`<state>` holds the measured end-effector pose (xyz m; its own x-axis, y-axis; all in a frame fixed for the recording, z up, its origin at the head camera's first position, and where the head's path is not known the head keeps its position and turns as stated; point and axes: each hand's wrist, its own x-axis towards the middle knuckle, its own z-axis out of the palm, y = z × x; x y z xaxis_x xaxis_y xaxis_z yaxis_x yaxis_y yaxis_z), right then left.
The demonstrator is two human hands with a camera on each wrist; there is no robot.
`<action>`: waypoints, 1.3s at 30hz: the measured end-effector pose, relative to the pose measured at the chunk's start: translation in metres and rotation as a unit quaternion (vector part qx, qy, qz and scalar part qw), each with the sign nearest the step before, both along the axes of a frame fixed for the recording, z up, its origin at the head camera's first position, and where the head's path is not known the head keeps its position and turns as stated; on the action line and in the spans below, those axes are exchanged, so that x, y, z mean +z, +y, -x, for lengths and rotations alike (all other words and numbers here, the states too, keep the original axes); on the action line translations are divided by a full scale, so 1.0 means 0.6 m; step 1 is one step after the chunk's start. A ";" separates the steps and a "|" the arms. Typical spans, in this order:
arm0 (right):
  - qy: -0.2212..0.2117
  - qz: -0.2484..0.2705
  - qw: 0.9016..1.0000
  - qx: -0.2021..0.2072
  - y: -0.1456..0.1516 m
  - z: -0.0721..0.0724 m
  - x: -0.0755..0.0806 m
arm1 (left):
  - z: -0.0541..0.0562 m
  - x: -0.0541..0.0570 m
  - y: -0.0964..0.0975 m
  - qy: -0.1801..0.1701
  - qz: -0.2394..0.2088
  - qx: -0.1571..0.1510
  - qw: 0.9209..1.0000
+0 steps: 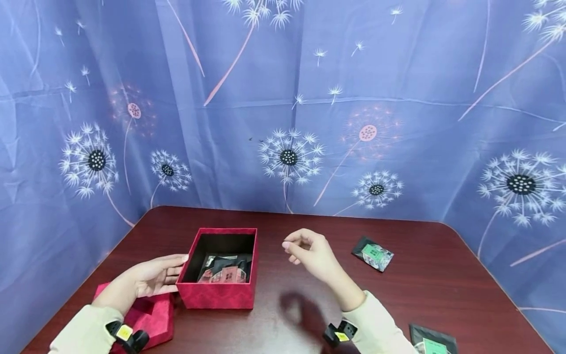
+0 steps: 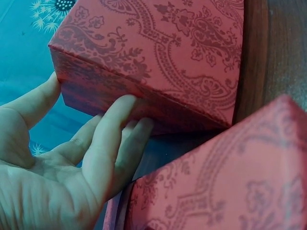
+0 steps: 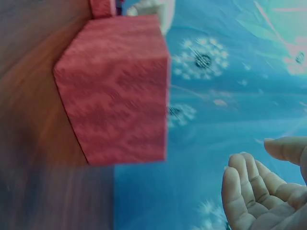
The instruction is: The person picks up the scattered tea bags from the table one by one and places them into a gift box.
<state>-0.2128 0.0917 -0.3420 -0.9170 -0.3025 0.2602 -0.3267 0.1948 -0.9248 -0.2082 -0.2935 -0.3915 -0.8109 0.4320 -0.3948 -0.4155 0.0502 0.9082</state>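
Observation:
A red patterned box (image 1: 217,296), its top uncovered, stands on the table left of the middle. Several dark packets with red labels (image 1: 227,274) lie inside it. My left hand (image 1: 155,276) rests its fingertips against the box's left wall, thumb and fingers spread and not wrapped round it; the left wrist view shows the fingers (image 2: 111,129) against the wall. To the right of the box my right hand (image 1: 313,250) hangs above the table, fingers loosely bent. In the right wrist view, nothing shows between the thumb and fingers of this hand (image 3: 271,196).
A red lid (image 1: 156,319) lies beside the box, partly under my left forearm. One dark packet with a green label (image 1: 373,253) lies on the table (image 1: 424,275) at the right; another packet (image 1: 433,339) is near the front edge. A blue dandelion-print curtain (image 1: 247,162) hangs behind.

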 end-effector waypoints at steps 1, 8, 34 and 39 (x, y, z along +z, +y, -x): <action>0.004 0.002 1.000 -0.008 0.009 0.000 0.002 | 0.000 -0.001 0.001 -0.001 -0.001 -0.001 1.000; 0.023 -0.010 0.994 -0.105 0.071 -0.005 0.011 | -0.005 0.004 0.004 -0.011 -0.009 0.006 1.000; 0.023 -0.281 0.922 -0.267 0.238 0.061 -0.055 | -0.006 0.011 -0.002 -0.013 -0.005 0.001 1.000; 0.002 -0.311 0.917 -0.250 0.255 0.069 -0.065 | -0.004 0.007 0.002 -0.012 -0.007 0.003 1.000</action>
